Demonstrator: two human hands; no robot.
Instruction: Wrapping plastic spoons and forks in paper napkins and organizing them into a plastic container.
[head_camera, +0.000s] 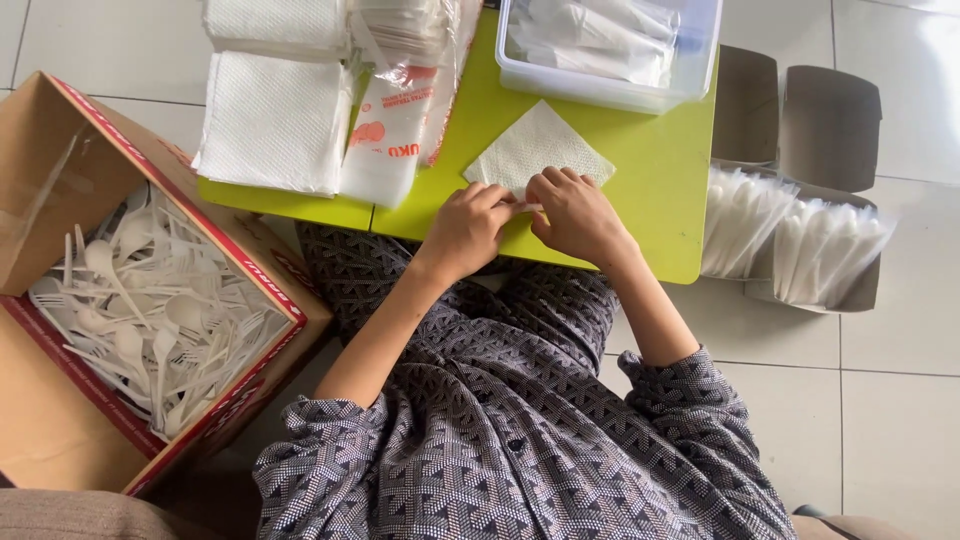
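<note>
A green table is sitting over the person's lap, with a box of plastic cutlery lying well to its left. At the table's near edge, a white napkin is lying flat. The left hand and right hand are pinching its near corner, fingers curled close together.

Embossed matt paper napkin on smooth glossy green table

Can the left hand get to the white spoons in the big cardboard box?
Probably yes. The left hand rests on the napkin on the green table, and the cardboard box of plastic cutlery sits open-topped on the floor on that same side, with nothing between them.
</note>
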